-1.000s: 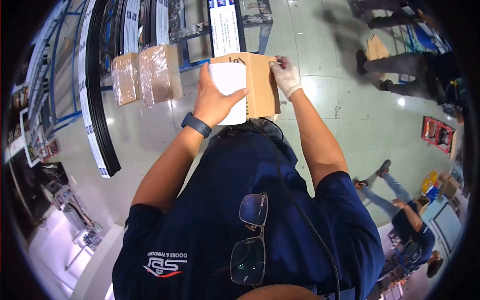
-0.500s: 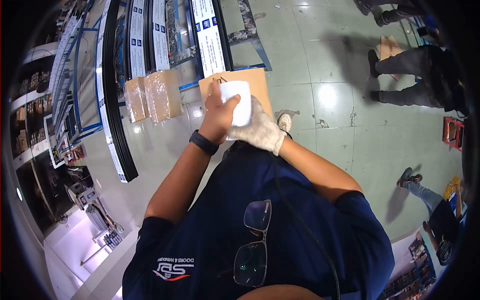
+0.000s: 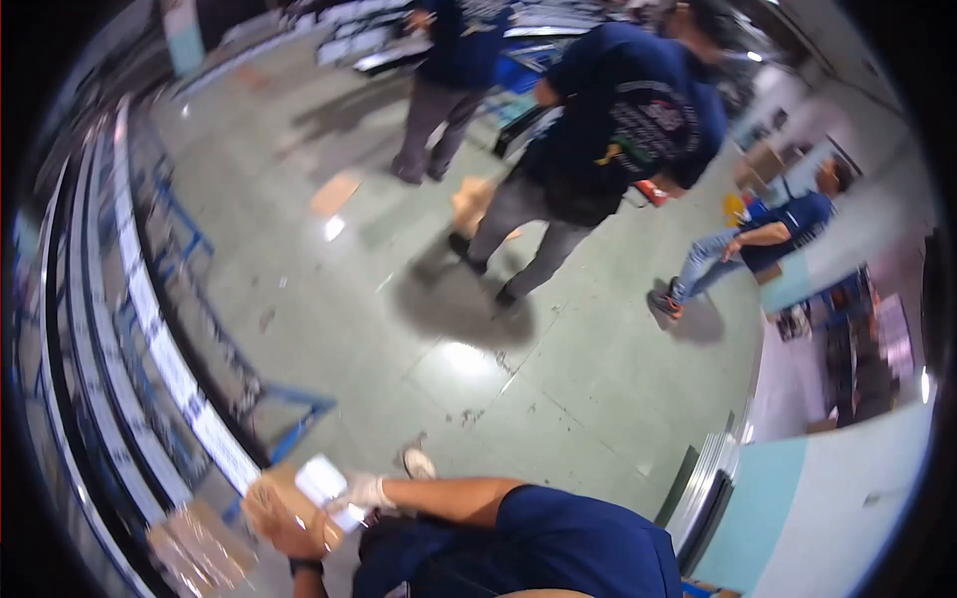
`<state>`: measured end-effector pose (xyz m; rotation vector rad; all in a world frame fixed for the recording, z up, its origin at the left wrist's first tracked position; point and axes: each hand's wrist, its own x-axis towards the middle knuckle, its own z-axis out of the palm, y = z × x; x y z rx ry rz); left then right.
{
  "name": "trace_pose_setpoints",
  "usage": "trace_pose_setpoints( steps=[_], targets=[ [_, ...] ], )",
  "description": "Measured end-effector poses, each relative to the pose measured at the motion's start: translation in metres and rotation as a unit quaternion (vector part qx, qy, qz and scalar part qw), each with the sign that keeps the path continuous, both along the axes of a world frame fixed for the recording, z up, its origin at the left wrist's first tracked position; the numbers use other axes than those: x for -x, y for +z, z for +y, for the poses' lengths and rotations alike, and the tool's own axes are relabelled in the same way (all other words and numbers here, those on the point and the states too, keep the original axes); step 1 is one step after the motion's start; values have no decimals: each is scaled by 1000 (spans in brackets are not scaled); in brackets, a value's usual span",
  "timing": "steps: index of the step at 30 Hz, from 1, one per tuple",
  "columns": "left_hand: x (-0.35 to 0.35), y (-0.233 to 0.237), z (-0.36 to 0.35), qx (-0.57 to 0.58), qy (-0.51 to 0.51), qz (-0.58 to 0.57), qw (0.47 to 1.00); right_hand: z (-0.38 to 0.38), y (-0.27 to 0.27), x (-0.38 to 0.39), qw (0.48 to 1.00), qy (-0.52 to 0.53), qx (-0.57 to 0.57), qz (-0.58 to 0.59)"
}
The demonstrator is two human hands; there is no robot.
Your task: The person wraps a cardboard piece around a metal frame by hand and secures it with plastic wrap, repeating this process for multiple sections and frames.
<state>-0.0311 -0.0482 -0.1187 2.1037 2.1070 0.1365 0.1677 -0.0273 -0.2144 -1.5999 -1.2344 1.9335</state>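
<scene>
My right hand [image 3: 363,490], in a pale work glove, grips a white flat piece [image 3: 321,478] with rounded corners; its exact kind does not show. At its left is my bare left hand [image 3: 284,523], a dark watch [image 3: 306,566] on the wrist. Its fingers look spread over the brown cardboard [image 3: 282,481], the thumb pointing toward the white piece, though motion blurs them. The cardboard covers the end of a long white-labelled profile [image 3: 189,399].
Several long profiles lie on blue-framed racks [image 3: 299,419] at left, one end in plastic-wrapped cardboard [image 3: 202,548]. A person [image 3: 618,130] stands ahead, another [image 3: 459,60] farther back, and a third [image 3: 768,239] sits at right. Cardboard [image 3: 474,204] lies on the tiled floor.
The view has swung up and to the right, so my hands now sit low at the left. My left thumb, earlier on the white piece, looks drawn off it.
</scene>
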Motion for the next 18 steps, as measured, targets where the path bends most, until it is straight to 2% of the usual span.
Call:
trace_pose_setpoints(
  steps=[3,5,6,7,9,10,11,12,13,14,15,17,18],
  targets=[
    [0,-16,6,-51,2,39,998,7,-13,2,1000,-18,0,24],
    [-4,-18,2,-25,42,52,997,5,-7,9,998,-59,-32,1],
    [-17,2,4,55,89,47,993,5,-4,11,997,-60,-44,-18],
    [-12,2,4,51,94,45,993,3,-2,13,996,-56,-53,-38],
    [1,-6,-1,-1,32,20,999,7,5,7,998,-41,-28,-25],
    [17,-17,-2,-95,-20,2,995,7,7,6,999,-36,2,-9],
    [30,-28,-6,-94,-13,-3,996,6,-4,9,999,-29,3,-15],
    [35,-18,-5,-40,152,-324,933,6,-29,13,999,-40,-5,-7],
    [63,-44,-10,41,176,-542,820,4,-45,20,999,-52,-10,1],
    [92,-70,-16,109,238,-707,657,5,-43,17,1000,-9,-8,-21],
    [95,-83,-20,111,244,-707,654,5,-42,16,1000,-5,-2,-24],
    [101,-105,-31,278,199,-844,413,2,-46,15,999,-4,43,-7],
    [103,-123,-32,285,185,-838,427,2,-52,15,998,21,39,-35]
  ],
)
